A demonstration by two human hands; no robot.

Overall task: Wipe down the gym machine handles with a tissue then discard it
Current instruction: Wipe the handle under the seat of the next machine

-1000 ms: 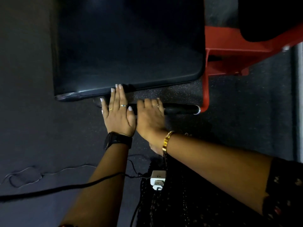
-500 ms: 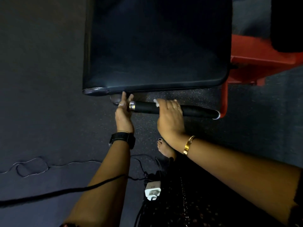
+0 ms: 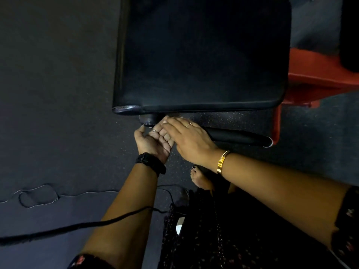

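Where the dark floor (image 3: 58, 94) runs along the left edge, a thin wire (image 3: 38, 197) lies looped, with a thick black cord (image 3: 77, 227) below it. The left hand (image 3: 151, 142), a black watch (image 3: 150, 162) on its wrist, is turned palm up under the free end of the machine handle (image 3: 239, 135), its fingers curled and close together. The right hand (image 3: 190, 138) lies over those fingers and the handle's end, its own fingers fairly straight and pressed together. I cannot tell where the tissue is; the hands may cover it. The handle runs right to the red frame (image 3: 314, 74), just below the black seat pad (image 3: 200, 55).
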